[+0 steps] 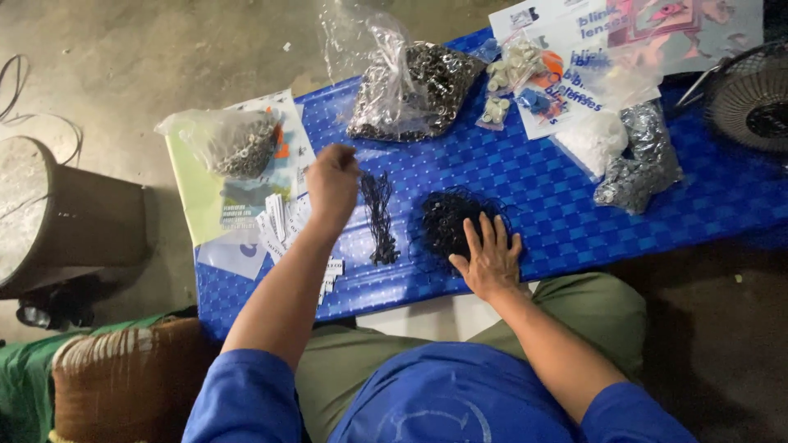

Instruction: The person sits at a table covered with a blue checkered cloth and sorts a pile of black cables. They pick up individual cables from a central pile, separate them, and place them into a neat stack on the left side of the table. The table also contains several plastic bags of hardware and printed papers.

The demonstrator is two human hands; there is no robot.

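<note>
Right hand (490, 256): fingers spread flat, pressing the near edge of a loose heap of black cords (456, 221) on the blue woven surface (533, 176).
Left hand (332, 182): raised, fingers pinched on the top of a small bunch of black cords (379, 215) that dangles to the surface beside the heap.
White paper tags (279, 220): scattered below the left hand.
Far side: clear bag of small metal rings (414, 86), grey-filled bag (230, 141).
Risk, judged: the hanging strands could snag the heap and tangle; a sweeping forearm could scatter the tags.
</note>
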